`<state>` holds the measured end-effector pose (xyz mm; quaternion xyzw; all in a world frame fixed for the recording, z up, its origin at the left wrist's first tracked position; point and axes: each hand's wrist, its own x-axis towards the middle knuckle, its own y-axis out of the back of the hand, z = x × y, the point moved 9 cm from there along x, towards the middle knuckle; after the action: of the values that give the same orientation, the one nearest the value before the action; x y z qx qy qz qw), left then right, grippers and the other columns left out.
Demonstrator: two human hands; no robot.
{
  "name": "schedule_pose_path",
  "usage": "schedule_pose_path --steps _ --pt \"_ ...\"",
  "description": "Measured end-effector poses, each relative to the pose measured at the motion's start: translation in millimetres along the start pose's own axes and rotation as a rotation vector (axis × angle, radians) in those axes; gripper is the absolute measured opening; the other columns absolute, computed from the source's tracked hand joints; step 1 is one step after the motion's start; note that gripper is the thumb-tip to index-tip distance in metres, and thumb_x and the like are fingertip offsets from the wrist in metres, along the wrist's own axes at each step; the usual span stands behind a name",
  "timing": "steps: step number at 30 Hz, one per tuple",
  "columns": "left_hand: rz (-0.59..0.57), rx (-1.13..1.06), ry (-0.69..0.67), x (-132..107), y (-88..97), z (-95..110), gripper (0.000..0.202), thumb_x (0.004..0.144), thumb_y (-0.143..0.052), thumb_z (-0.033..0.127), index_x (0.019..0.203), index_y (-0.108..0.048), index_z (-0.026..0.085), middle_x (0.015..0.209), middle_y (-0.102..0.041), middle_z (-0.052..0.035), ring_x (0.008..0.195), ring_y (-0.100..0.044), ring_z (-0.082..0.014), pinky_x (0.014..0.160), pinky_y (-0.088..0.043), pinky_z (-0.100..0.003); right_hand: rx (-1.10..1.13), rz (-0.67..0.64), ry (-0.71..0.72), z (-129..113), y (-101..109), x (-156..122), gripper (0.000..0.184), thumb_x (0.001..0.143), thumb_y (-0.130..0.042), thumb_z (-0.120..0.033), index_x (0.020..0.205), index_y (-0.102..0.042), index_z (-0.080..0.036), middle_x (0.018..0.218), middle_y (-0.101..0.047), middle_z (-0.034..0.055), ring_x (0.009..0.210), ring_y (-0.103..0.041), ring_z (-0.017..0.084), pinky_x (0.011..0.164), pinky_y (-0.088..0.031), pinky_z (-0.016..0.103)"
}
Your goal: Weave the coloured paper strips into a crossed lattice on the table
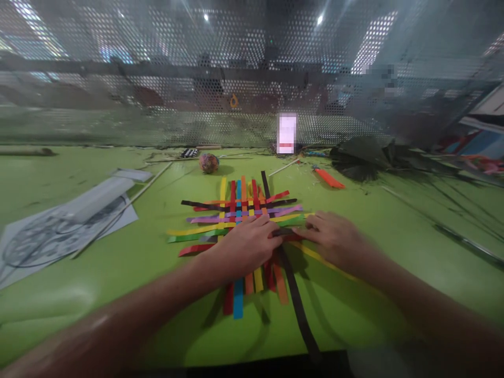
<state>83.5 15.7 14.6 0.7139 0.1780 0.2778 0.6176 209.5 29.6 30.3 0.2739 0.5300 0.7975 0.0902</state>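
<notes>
A mat of woven coloured paper strips (240, 207) lies flat on the green table (118, 252), with red, blue, orange, yellow and black strips running toward me and purple, yellow, green and red ones crossing them. My left hand (246, 244) rests palm down on the weave's near part. My right hand (334, 236) lies just right of it, fingertips pinching a dark strip (295, 299) where it meets a red cross strip. That dark strip trails toward the table's front edge.
A printed sheet with a circular drawing (51, 231) and a thin stick (118, 210) lie at the left. A rubber-band ball (208, 163), an orange cutter (328, 178) and dark leaves (366, 157) sit farther back. A perforated metal screen (157, 79) closes the far side.
</notes>
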Motion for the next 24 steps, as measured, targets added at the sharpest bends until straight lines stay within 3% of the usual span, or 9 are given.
schedule_pose_path --steps 5,11,15,21,24 --pt "0.018 -0.01 0.003 -0.3 0.8 -0.5 0.027 0.105 -0.056 0.019 0.124 -0.074 0.017 0.115 -0.069 -0.0132 0.112 -0.063 -0.0302 0.092 -0.059 -0.045 0.025 -0.008 0.006 3.0 -4.1 -1.8 0.034 0.098 -0.055 -0.008 0.117 -0.079 -0.022 0.088 -0.068 0.0065 0.077 -0.057 0.019 0.069 -0.039 0.03" --pt "0.026 -0.011 0.012 -0.2 1.7 -0.3 0.028 0.105 -0.056 0.019 0.127 -0.072 0.018 0.12 -0.069 -0.0136 0.116 -0.062 -0.032 0.096 -0.058 -0.049 0.034 -0.004 -0.002 8.0 -1.3 -1.7 0.032 0.101 -0.053 -0.012 0.114 -0.08 -0.024 0.087 -0.069 0.0057 0.077 -0.058 0.019 0.068 -0.039 0.03" --pt "0.016 -0.006 0.013 -0.2 2.4 -0.4 0.028 0.106 -0.053 0.019 0.126 -0.073 0.019 0.121 -0.069 -0.014 0.115 -0.062 -0.031 0.093 -0.059 -0.046 0.048 -0.009 -0.047 11.0 -4.4 -3.5 0.03 0.102 -0.056 -0.013 0.112 -0.082 -0.024 0.084 -0.068 0.0051 0.076 -0.058 0.019 0.067 -0.04 0.029" --pt "0.041 0.0 0.008 -1.0 3.0 -0.5 0.026 0.104 -0.057 0.02 0.124 -0.073 0.02 0.118 -0.07 -0.0122 0.113 -0.063 -0.0292 0.093 -0.057 -0.043 0.129 -0.029 -0.115 17.0 -12.9 -6.4 0.038 0.099 -0.052 -0.007 0.114 -0.082 -0.025 0.094 -0.072 0.0072 0.082 -0.063 0.019 0.072 -0.05 0.03" --pt "0.053 -0.022 0.013 0.1 2.2 -1.6 0.027 0.104 -0.057 0.019 0.127 -0.071 0.017 0.119 -0.071 -0.0119 0.114 -0.064 -0.0285 0.096 -0.056 -0.043 0.265 -0.043 -0.187 23.8 -7.4 -6.2 0.039 0.1 -0.05 -0.01 0.119 -0.081 -0.024 0.102 -0.075 0.0083 0.089 -0.068 0.02 0.078 -0.056 0.032"
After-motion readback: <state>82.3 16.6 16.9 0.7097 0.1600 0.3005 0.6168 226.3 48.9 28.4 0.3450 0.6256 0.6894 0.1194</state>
